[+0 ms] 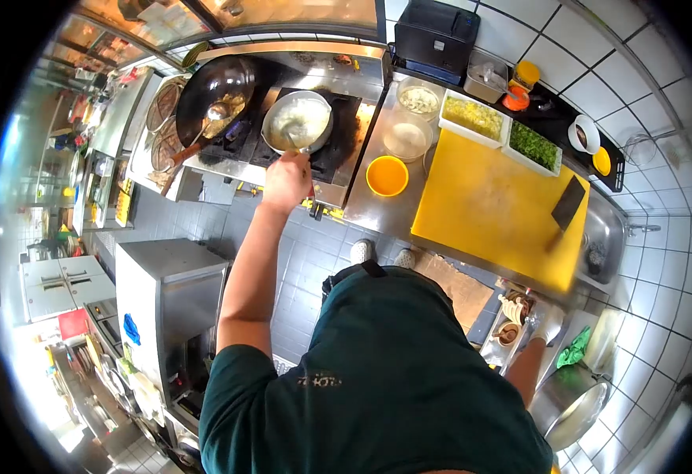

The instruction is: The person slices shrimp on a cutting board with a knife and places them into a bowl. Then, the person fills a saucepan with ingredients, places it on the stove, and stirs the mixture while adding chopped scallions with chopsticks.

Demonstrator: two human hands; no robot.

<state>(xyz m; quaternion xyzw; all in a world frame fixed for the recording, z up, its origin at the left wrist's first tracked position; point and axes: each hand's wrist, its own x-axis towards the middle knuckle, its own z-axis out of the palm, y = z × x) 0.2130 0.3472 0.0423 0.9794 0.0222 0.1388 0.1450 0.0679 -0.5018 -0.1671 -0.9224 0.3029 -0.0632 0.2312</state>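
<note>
The left hand (286, 180) covers most of the handle of a stirring utensil (288, 137), its fingers curled tight around it; whether they also grip the saucepan's handle I cannot tell. The utensil's lower end is lost in the white contents (311, 117) of the saucepan (267, 118), which sits on the stove (347, 178) right of the wok (208, 77). The right hand (548, 325) is small and blurred beside some containers (508, 332), so I cannot tell how its fingers stand or whether they hold anything. The torso hides the lower floor.

Counted: two pans on the stove; one ladle (218, 111) in the wok; two white rectangular tubs (472, 138), one yellow-filled, one green-filled; one cleaver (568, 203) on one yellow cutting board (472, 205); two shoes (361, 250), partly cut off by the clothing
</note>
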